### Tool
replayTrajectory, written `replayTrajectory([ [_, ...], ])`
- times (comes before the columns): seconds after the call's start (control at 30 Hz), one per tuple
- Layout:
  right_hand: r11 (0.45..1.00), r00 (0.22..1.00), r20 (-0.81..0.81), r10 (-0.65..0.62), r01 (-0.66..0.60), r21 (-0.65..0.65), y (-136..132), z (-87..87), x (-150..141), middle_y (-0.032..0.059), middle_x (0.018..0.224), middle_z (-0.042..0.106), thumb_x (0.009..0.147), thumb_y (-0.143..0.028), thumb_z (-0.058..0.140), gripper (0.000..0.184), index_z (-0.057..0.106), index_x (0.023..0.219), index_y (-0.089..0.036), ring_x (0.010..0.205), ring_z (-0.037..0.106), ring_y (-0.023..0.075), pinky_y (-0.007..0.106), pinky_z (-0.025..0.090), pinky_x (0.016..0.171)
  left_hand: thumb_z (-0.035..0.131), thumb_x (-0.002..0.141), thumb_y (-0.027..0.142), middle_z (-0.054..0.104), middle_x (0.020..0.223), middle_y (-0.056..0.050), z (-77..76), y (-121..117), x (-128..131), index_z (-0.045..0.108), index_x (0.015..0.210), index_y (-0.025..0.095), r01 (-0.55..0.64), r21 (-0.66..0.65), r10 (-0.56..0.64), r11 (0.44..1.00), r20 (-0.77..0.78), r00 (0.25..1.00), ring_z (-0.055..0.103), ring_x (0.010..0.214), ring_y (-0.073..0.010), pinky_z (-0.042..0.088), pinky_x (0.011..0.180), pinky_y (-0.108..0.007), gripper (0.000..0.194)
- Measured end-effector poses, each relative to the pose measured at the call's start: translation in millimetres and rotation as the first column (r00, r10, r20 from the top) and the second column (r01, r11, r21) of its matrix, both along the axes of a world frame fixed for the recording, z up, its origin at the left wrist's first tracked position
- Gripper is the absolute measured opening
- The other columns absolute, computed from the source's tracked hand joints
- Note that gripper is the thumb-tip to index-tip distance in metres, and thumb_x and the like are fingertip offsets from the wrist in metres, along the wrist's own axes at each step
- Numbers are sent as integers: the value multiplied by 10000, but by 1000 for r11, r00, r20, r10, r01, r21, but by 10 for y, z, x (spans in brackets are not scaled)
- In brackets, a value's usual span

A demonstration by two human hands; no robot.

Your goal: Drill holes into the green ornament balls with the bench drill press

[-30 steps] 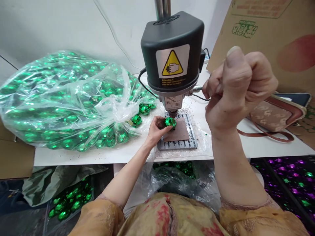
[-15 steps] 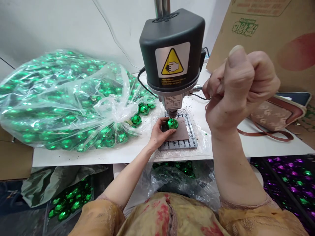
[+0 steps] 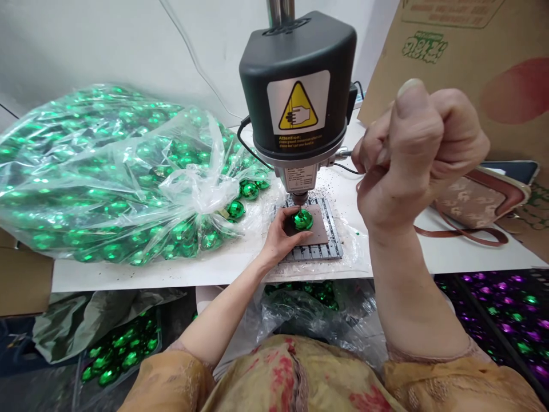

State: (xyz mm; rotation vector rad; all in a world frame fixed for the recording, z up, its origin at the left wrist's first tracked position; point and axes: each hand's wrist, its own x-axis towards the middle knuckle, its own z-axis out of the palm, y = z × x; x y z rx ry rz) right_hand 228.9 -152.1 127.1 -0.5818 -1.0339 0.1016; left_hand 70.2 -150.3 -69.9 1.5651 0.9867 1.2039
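1. Green ball (image 3: 303, 220): faceted and shiny, directly below the chuck (image 3: 299, 198) of the drill press (image 3: 295, 63), above the brown pad (image 3: 318, 230). A thin bit (image 3: 301, 209) spans from chuck to the ball's top; depth of entry, if any, cannot be told.

2. Left hand (image 3: 281, 233): fingers curved into a C, parted by roughly the ball's breadth, with the ball held in the curve. The forefinger runs along the ball's far left side; the thumb lies along its near side, low, close to the pad. The ball's right side lies outside the fingers, uncovered. Its contact with the pad is hidden.

3. Right hand (image 3: 422, 143): raised, fingers curled tight in a fist around the lever (image 3: 343, 153) at the right of the drill press. The rod enters the fist; the gripped end is hidden.

4. Pad rests on the slotted metal base (image 3: 335, 232), which stands on the white tabletop (image 3: 128, 278). Dark specks are scattered around the base.

5. Left of the base: knotted clear bag (image 3: 98, 177) full of similar green balls, several showing near its knot, well apart from the left hand.

6. Beyond the right forearm: patterned purse (image 3: 480, 200) with brown strap, before a cardboard box (image 3: 454, 63).
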Motion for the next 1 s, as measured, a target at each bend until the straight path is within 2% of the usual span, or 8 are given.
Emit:
replayTrajectory([
  [0.07,1000,1000,8,-16,16,-9,-9,-36,1,-57,522,248,939,-499,607,554,225,640,-233,438,306,59,293,275,482,901,772,497,700,1288,-108,-4,-6,0,626,1244,225,-13,2,13,1000,-9,1000,661,1257,-285,499,1146,-487,610],
  [0.3,990,999,-3,48,-47,136,-25,-211,-9,-44,525,184,965,-362,584,552,174,630,-208,440,232,38,280,231,472,888,788,500,700,1274,-100,-14,-12,19,619,1257,232,-25,4,25,1000,-18,1000,668,1232,-275,509,1129,-475,603],
  [0.5,971,996,-1,86,-83,222,-36,-253,-32,-47,526,150,949,-222,587,526,172,628,-187,451,212,23,265,195,474,886,790,502,708,1250,-96,9,-26,22,630,1250,232,-41,4,41,999,-31,999,671,1218,-271,510,1123,-468,591],
  [0.6,968,997,-13,77,-72,241,-32,-289,-30,-50,540,145,940,-237,598,539,172,614,-194,449,203,28,271,195,465,887,792,497,709,1253,-96,9,-30,20,631,1254,231,-38,0,38,999,-26,999,673,1222,-270,511,1127,-466,591],
  [0.8,979,998,-14,63,-59,198,19,-414,18,-53,496,198,918,-313,613,591,141,589,-177,423,161,22,282,150,451,895,786,489,709,1268,-97,-11,-21,15,640,1255,241,-41,6,41,999,-23,999,669,1234,-279,507,1139,-478,589],
  [1.0,948,995,26,102,-105,301,49,-480,31,-64,502,200,897,-187,577,488,185,606,-178,413,190,35,252,213,420,895,789,479,705,1274,-99,-11,-25,19,640,1258,238,-45,11,45,999,-21,999,666,1237,-280,505,1137,-477,585],
])
